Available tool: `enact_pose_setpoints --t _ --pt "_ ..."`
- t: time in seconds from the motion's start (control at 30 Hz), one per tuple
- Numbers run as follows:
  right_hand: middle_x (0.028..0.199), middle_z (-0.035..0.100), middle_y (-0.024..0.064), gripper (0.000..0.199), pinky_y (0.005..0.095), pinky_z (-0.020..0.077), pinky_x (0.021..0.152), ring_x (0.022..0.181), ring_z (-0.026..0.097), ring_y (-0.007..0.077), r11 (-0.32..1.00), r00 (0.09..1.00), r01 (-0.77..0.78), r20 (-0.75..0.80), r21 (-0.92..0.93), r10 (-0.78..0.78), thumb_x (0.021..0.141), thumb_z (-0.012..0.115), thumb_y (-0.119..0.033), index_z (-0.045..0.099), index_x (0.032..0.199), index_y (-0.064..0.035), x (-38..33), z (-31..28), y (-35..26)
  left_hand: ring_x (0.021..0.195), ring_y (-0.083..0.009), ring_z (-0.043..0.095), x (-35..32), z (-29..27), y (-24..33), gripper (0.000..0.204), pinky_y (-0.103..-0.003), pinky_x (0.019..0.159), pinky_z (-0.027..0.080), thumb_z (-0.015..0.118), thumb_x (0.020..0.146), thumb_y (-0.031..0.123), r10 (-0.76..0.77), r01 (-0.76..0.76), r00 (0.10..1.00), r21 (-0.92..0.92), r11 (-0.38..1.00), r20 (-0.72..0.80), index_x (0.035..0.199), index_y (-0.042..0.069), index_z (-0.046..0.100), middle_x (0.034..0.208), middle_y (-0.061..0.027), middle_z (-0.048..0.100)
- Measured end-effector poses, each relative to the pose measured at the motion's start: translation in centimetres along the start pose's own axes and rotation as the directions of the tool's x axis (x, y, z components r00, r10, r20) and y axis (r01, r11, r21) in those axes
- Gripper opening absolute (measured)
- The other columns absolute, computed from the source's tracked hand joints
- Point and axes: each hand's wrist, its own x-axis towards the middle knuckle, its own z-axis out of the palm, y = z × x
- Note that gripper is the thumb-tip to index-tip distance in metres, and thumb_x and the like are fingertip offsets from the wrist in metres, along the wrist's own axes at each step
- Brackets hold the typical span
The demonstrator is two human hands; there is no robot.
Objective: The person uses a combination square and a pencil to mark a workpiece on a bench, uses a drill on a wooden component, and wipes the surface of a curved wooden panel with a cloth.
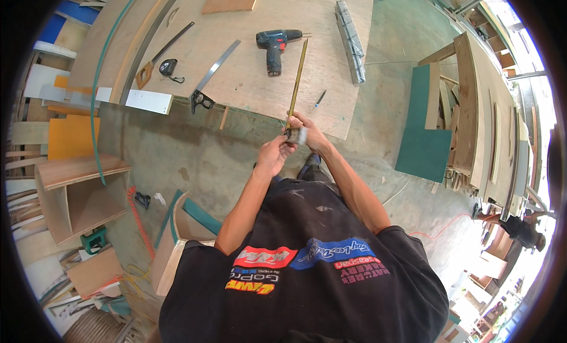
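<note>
In front of my body, over the near edge of the workbench (248,95), both hands are on a tape measure (295,136). Its yellow blade (299,77) sticks out away from me over the bench top. My right hand (311,134) wraps the case from the right, with fingers near the base of the blade. From the left, my left hand (274,156) closes its fingertips on the case. The hands hide part of the case. Beyond the blade lies a cordless drill (274,47) with a bit fitted. A pen (320,98) rests right of the blade.
A combination square (214,77), a second tape measure (168,67) and a handsaw (162,54) lie at the bench's left. A long grey wrapped bundle (350,41) lies at its right. Wooden boxes (82,195) stand left; a wooden rack (466,106) stands right. A person (522,231) is far right.
</note>
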Motion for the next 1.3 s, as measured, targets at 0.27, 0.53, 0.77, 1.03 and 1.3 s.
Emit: enact_pose_setpoints --t 0.27,0.53,0.77,1.03,1.3 --pt "0.119 0.065 0.0091 0.056 0.0307 0.0522 0.091 0.106 0.063 0.0141 0.986 0.977 0.128 0.154 0.11 -0.144 0.109 0.046 -0.032 0.03 0.156 -0.0061 -2.7 1.5 -4.6 0.074 -0.0126 0.065 -4.8 4.8 1.8 0.027 -0.026 0.067 0.055 0.057 0.101 0.012 0.221 -0.222 0.975 0.192 0.956 0.024 0.123 -0.004 0.058 0.096 -0.0071 0.068" --pt "0.118 0.066 0.0102 0.054 0.031 0.0522 0.092 0.108 0.064 0.016 0.959 0.974 0.174 0.104 0.223 -0.201 0.107 0.048 -0.035 0.036 0.151 -0.0066 -2.5 2.0 -4.9 0.086 -0.0166 0.07 -6.3 4.6 2.9 0.041 -0.027 0.071 0.056 0.055 0.103 0.021 0.262 -0.259 0.964 0.369 0.893 0.042 0.135 -0.006 0.053 0.108 -0.0117 0.07" --pt "0.105 0.069 0.0136 0.04 0.0371 0.0592 0.079 0.092 0.071 0.0242 0.931 0.991 0.123 -0.089 0.344 -0.098 0.104 0.054 -0.038 0.051 0.132 -0.0097 0.9 -0.6 -5.6 0.091 -0.0216 0.07 -7.2 -0.7 4.7 0.051 -0.03 0.075 0.056 0.052 0.104 0.029 0.166 -0.127 0.985 0.471 0.873 -0.041 0.14 -0.007 0.048 0.113 -0.0175 0.07" --pt "0.091 0.072 0.0157 0.05 0.0414 0.058 0.068 0.081 0.073 0.0307 0.808 0.739 -0.283 -0.654 -0.517 -0.159 0.084 0.072 -0.028 0.061 0.121 0.0036 7.5 -4.7 -5.5 0.092 -0.0198 0.069 -11.8 -9.6 8.0 0.045 -0.031 0.077 0.056 0.051 0.104 0.029 0.224 -0.137 0.961 0.424 0.895 -0.162 0.133 -0.005 0.054 0.112 -0.0155 0.07" --pt "0.12 0.064 0.0308 0.073 0.045 0.0493 0.099 0.114 0.064 0.0381 0.479 0.561 -0.413 -0.631 -0.774 -0.536 0.072 0.073 -0.031 0.054 0.13 0.0096 12.7 -5.7 -2.7 0.091 -0.0207 0.069 -17.0 -18.8 11.1 0.043 -0.032 0.076 0.056 0.055 0.102 0.03 0.346 -0.25 0.875 0.296 0.922 -0.339 0.128 -0.003 0.058 0.11 -0.0155 0.071"
